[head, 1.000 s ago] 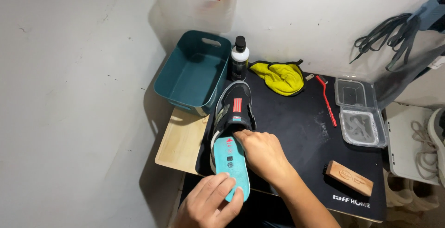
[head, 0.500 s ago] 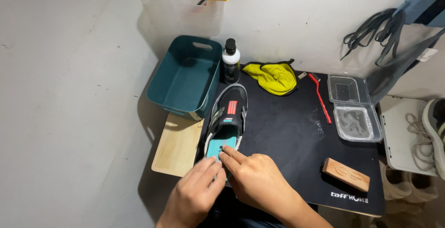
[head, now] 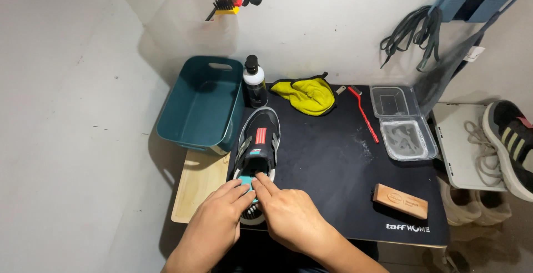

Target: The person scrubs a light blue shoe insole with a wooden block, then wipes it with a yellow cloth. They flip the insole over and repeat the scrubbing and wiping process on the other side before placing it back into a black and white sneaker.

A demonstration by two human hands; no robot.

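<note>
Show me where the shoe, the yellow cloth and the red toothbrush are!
shoe [head: 260, 139]: head view, on the tongue with red stripes.
yellow cloth [head: 307, 95]: head view, middle of the crumpled fabric.
red toothbrush [head: 365, 116]: head view, middle of the handle.

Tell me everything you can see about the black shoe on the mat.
The black shoe is a sneaker with a pale sole, red stripes on the tongue and no laces showing. It stands upright on the black mat, toe pointing away toward the bottle. A turquoise insole sits in its opening. The left hand and right hand both touch it at the heel.
</note>
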